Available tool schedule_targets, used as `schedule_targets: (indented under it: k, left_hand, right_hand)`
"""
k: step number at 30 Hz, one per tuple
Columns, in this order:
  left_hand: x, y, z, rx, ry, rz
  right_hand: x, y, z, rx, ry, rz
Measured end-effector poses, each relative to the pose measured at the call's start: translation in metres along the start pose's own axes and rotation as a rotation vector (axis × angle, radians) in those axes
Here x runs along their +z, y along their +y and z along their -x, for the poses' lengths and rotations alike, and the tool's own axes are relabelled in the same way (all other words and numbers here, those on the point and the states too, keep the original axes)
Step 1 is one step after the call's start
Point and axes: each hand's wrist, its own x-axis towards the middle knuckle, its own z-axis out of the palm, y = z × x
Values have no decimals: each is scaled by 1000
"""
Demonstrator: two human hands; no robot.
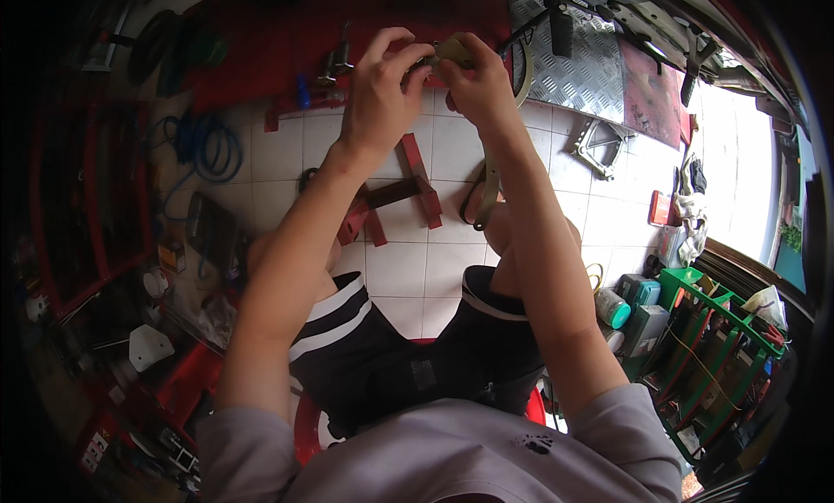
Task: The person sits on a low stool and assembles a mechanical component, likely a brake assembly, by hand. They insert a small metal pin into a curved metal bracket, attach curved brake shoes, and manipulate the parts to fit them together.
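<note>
My left hand [382, 95] is raised over the edge of the red work platform [269, 56], its fingers curled in toward the right hand. Thumb and fingertips pinch a small dark piece whose kind I cannot make out. Right beside it, my right hand [479, 90] grips an olive-gold metal part [455, 53] with a rounded end, partly covered by the fingers. The fingertips of both hands almost meet at this part. An olive curved strip [489, 195] shows behind my right forearm; whether it joins the held part is hidden.
Metal bolt-like parts [339, 62] and a blue-handled tool [303, 92] lie near the platform's edge. A red metal stand [404, 190] is on the tiled floor between my legs. Right are a silver bracket [599, 148] and a green rack [725, 316]; left, a coiled blue hose [204, 151].
</note>
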Motion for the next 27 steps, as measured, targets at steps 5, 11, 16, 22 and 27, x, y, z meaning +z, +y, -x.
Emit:
schedule_targets:
  k: [5, 11, 16, 22, 27]
  left_hand:
    - [6, 3, -2, 74, -204, -86]
    - [20, 11, -6, 127, -264, -129]
    - [24, -13, -5, -43, -110, -3]
    - [79, -65, 28, -554, -305, 229]
    - [147, -107, 72, -832, -465, 260]
  right_hand:
    - [-7, 10, -2, -57, 75, 119]
    - [-24, 20, -4, -154, 113, 232]
    - [-60, 5, -8, 104, 69, 102]
    - [-116, 23, -18, 84, 253, -57]
    - [-127, 20, -22, 64, 370, 0]
